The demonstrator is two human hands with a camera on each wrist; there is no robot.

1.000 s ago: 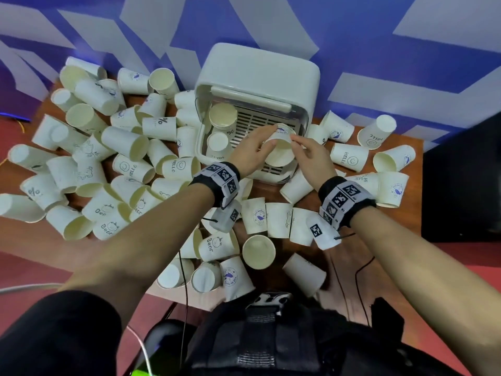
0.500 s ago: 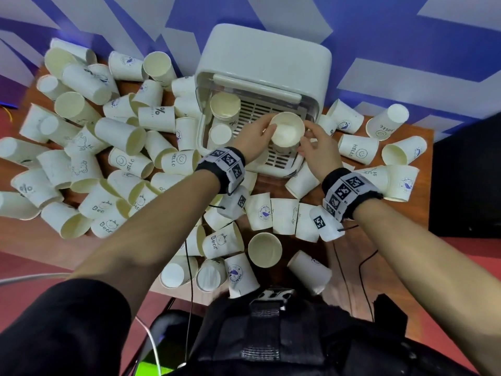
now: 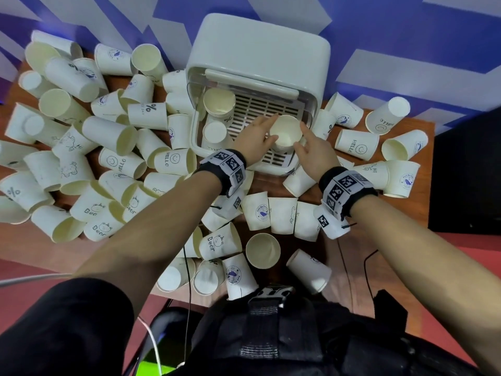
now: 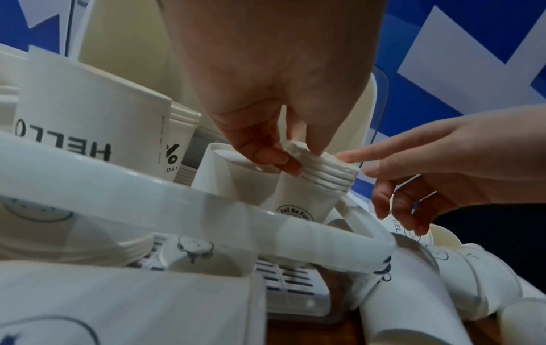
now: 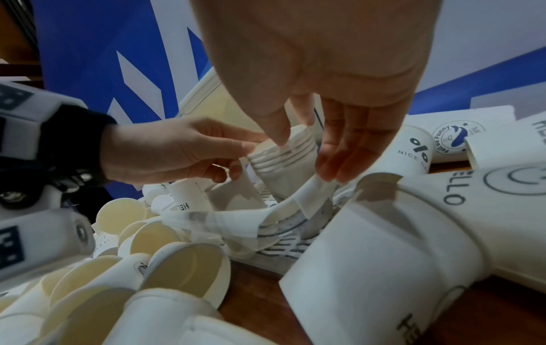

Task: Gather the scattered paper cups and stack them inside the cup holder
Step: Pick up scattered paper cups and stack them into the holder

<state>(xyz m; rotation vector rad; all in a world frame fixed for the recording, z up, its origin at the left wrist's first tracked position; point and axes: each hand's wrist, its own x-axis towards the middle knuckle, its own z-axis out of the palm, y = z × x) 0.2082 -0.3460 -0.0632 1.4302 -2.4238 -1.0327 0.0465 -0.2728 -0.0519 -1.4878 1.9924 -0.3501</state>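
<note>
**Stack of cups upright in the holder, both hands at its rim**

While your left hand (image 3: 253,143) pinches the rim of the stack of cups (image 3: 285,132) between thumb and fingers, your right hand (image 3: 314,156) is open, fingers straight, just touching the rim's other side. That stack stands upright on the cup holder (image 3: 260,58) tray, near its front right edge. Loose cups (image 3: 108,137) crowd the table (image 3: 417,213) on every side, touching the tray's rim.

white cups (image 3: 286,130), white holder (image 3: 260,55), blue-white wall (image 3: 406,36)
</note>
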